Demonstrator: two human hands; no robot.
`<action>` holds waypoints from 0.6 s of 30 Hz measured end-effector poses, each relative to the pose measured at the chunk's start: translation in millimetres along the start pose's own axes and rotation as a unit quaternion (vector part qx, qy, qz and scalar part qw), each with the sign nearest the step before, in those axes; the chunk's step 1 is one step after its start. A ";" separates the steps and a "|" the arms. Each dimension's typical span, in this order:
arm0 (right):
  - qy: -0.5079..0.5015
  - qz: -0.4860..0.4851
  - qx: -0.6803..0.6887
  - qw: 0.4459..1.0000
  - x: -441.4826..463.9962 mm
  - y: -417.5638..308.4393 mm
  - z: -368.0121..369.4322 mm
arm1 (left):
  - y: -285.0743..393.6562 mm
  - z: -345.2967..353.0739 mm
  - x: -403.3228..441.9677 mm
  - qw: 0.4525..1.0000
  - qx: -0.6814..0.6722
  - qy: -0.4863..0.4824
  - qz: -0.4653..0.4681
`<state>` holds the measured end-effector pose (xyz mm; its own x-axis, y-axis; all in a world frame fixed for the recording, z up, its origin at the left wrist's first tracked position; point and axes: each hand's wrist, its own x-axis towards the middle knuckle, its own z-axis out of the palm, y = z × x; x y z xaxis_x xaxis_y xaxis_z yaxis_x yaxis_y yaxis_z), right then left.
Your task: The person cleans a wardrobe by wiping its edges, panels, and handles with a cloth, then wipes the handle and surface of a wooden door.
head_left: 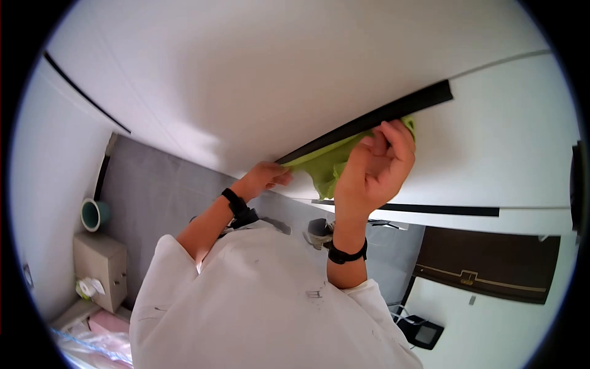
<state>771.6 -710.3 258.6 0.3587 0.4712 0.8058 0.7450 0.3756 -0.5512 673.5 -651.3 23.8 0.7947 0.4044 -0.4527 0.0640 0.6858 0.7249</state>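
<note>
A green cloth [329, 166] hangs along the underside of a long black strip handle [375, 117] on a white cabinet front [246, 80]. My left hand [263, 178] is at the strip's lower left end, its fingers closed on the left corner of the cloth. Farther right, my right hand [378, 166] has its palm turned up and its fingers curled against the cloth's right part, just under the strip. Part of the cloth is hidden behind my right hand.
A second black strip [442, 210] runs below. At the left are a green pot [92, 215] and a small beige cabinet [101, 267] on the grey floor [150, 203]. A brown case [485, 264] and a black device [424, 333] are at lower right.
</note>
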 end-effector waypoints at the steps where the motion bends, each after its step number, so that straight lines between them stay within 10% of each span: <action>1: -0.003 -0.011 -0.010 1.000 -1.8 0.3 0.1 | -4.3 2.0 -1.2 1.000 -0.013 0.009 0.000; 6: -0.007 -0.004 0.008 1.000 -4.5 13.3 -7.8 | -13.4 16.7 -2.9 0.951 -0.304 -0.023 -0.047; 9: -0.038 -0.216 -0.144 0.965 10.1 37.0 -32.9 | -22.2 34.9 -2.4 0.935 -0.352 0.033 0.019; 18: -0.084 -0.184 -0.120 0.972 17.8 34.7 -48.4 | -42.9 62.1 19.7 0.892 -0.441 0.057 0.083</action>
<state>831.0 -727.5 264.3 -0.0387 0.4706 0.8815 0.9225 0.3559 -0.1495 723.9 -710.4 16.0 0.6786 0.5694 -0.4639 -0.5891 0.7992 0.1192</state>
